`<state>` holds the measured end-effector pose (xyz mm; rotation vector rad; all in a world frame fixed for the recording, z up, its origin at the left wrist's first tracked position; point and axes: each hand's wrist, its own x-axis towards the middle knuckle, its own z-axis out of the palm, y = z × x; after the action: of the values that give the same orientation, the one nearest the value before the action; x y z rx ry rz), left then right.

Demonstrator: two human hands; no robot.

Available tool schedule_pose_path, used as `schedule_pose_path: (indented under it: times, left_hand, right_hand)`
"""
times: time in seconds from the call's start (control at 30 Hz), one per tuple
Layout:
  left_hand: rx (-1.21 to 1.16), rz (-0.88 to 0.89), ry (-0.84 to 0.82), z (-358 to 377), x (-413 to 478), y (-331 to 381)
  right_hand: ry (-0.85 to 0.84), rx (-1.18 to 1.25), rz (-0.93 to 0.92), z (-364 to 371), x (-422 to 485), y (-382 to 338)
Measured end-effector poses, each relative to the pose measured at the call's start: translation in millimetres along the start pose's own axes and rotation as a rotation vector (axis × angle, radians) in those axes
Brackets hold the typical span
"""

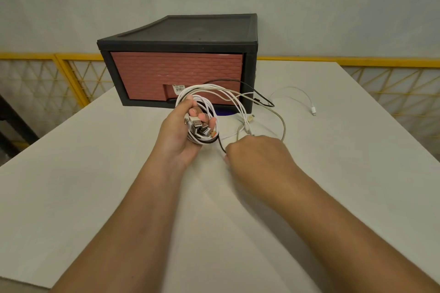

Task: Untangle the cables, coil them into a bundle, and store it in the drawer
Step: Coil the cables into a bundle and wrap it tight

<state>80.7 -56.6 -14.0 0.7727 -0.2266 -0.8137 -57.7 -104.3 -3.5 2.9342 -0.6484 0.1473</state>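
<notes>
Left hand [181, 135] is gripping coil [205, 104] upright over mid-tabletop [95, 173], just before shut drawer [176, 74], plugs pointing right. Right hand [257, 152] is curling round loose strands [283, 123], which are trailing toward right edge.

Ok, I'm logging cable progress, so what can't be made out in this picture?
Head view only:
Grip of the right hand: its own back hides the fingers.
Contents of the drawer: the closed front hides them.
Cable count in the coil held by the left hand: loops overlap.
Text on the sticker: too small.
</notes>
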Motion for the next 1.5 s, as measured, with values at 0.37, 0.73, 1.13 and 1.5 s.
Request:
schedule_pose_path:
  times: [0.37,0.73,1.13,1.5]
  left_hand:
    - [-0.134,-0.153,-0.12,-8.6,1.9,5.9]
    - [0.017,-0.142,-0.174,-2.8,-2.0,2.5]
    - [0.217,-0.267,-0.414,4.8,-19.3,1.3]
    - [0.226,-0.264,-0.408,2.6,-15.6,-0.5]
  right_hand:
    - [-0.122,0.056,0.167,-2.9,1.9,13.6]
    - [-0.051,0.591,0.181,14.4,12.8,13.0]
    - [0.05,1.782,0.169,18.1,18.9,38.3]
    - [0.144,1.66,0.295,23.0,21.4,37.8]
